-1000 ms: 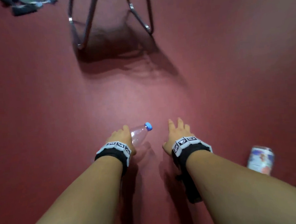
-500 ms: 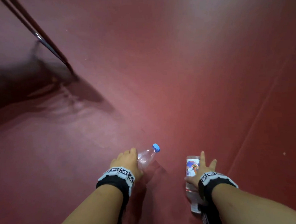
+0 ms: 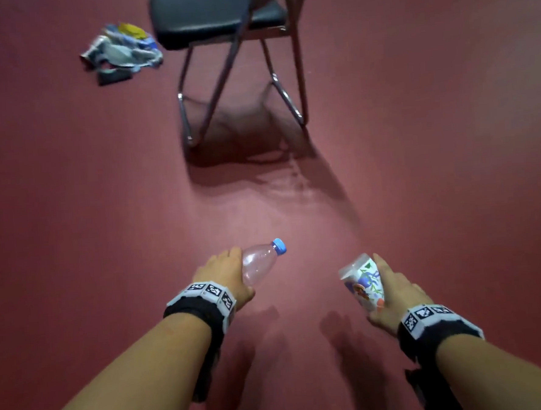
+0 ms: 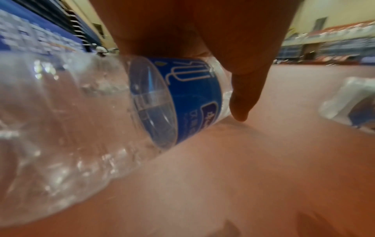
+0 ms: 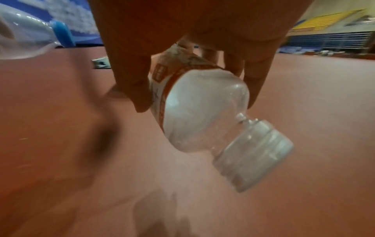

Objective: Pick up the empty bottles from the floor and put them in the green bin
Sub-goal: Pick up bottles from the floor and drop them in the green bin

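Observation:
My left hand (image 3: pixel 227 278) grips a clear empty bottle with a blue cap (image 3: pixel 261 264) above the red floor, neck pointing forward and right. The left wrist view shows this clear bottle (image 4: pixel 85 121) with its blue label under my fingers (image 4: pixel 241 89). My right hand (image 3: pixel 395 295) grips a second, shorter bottle with a colourful printed label (image 3: pixel 362 283), its base pointing up and forward. In the right wrist view that labelled bottle (image 5: pixel 194 112) hangs cap-down between thumb and fingers (image 5: pixel 131 89). No green bin is in view.
A black-seated chair with metal legs (image 3: pixel 221 49) stands ahead on the red floor (image 3: pixel 105 215). A heap of crumpled litter (image 3: pixel 120 52) lies to its left. Blurred seating stands (image 5: pixel 328 36) line the far hall wall.
My right hand has closed on the labelled bottle and lifted it off the floor. The view has swung back to the chair; my left hand keeps holding the blue-capped bottle.

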Demonstrator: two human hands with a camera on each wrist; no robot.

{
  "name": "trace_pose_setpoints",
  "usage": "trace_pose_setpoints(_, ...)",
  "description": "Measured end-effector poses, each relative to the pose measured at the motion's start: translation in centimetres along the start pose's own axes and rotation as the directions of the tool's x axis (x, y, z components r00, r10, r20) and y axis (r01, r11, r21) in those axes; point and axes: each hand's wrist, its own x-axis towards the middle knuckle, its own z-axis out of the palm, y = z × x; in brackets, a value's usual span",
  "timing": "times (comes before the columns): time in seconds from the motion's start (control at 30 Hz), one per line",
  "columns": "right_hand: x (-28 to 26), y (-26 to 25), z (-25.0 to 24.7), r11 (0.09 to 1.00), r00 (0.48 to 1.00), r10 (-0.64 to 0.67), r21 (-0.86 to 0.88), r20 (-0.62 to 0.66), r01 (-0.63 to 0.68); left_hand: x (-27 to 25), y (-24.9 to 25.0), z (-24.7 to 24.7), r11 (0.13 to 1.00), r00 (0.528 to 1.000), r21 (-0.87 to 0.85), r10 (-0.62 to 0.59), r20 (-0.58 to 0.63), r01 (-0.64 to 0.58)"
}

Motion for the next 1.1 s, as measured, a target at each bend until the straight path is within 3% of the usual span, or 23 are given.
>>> trace_pose_setpoints(0.17,-9.9,-17.5,-9.2,0.963,0.967,-0.190,-0.162,0.170,0.218,-14.1,-15.9,-10.6,0.947,0.955,-0.121,-0.292,0.053,0.296)
trace_pose_setpoints(0.33,-23.5,-35.5,-17.6,0.811,0.832,-0.471,-0.228,0.294,0.539,-31.5,-28.4,-23.1,0.809,0.853,-0.285,-0.517,0.069,0.513)
trace_pose_setpoints(0.43,-33.0,-46.4,-21.4,0.737,0.739,-0.620,-0.129,0.263,0.664,-42.6,-35.1,-29.5,0.727,0.792,-0.365,-0.608,0.051,0.582)
trace_pose_setpoints(0.5,-38.5,-53.8,-22.8,0.649,0.675,-0.721,-0.187,0.160,0.738,-50.0,-40.0,-33.5,0.671,0.749,-0.407,-0.661,0.052,0.620)
trace_pose_setpoints(0.53,-39.8,-57.2,-22.2,0.631,0.645,-0.763,-0.179,0.029,0.755,-53.6,-42.4,-35.4,0.639,0.718,-0.424,-0.695,0.039,0.642)
trace_pose_setpoints(0.57,-40.8,-61.0,-21.4,0.547,0.544,-0.836,-0.179,-0.072,0.818,-57.3,-44.8,-37.2,0.602,0.678,-0.441,-0.735,0.019,0.666)
trace_pose_setpoints(0.6,-43.2,-65.0,-21.5,0.497,0.496,-0.867,-0.177,-0.055,0.849,-60.9,-46.9,-38.8,0.562,0.634,-0.458,-0.774,0.003,0.689)
trace_pose_setpoints(0.67,-51.1,-73.1,-24.4,0.474,0.499,-0.852,-0.172,0.157,0.864,-67.5,-50.7,-41.6,0.459,0.527,-0.499,-0.850,-0.006,0.735)
trace_pose_setpoints(0.77,-61.0,-82.9,-28.8,0.303,0.344,-0.910,-0.198,0.231,0.932,-75.1,-55.6,-45.8,0.329,0.377,-0.531,-0.926,-0.019,0.781)
trace_pose_setpoints(0.83,-66.1,-88.6,-30.7,0.232,0.302,-0.916,-0.263,0.265,0.936,-78.6,-58.5,-48.4,0.291,0.319,-0.533,-0.947,-0.042,0.794)
trace_pose_setpoints(0.93,-71.5,-95.7,-31.2,0.113,0.177,-0.955,-0.261,0.237,0.959,-82.7,-62.7,-51.9,0.237,0.222,-0.526,-0.971,-0.093,0.816)
trace_pose_setpoints(1.1,-76.5,-107.1,-29.6,-0.078,-0.006,-0.954,-0.228,0.300,0.971,-86.6,-69.8,-55.9,0.121,0.066,-0.479,-0.989,-0.131,0.869)
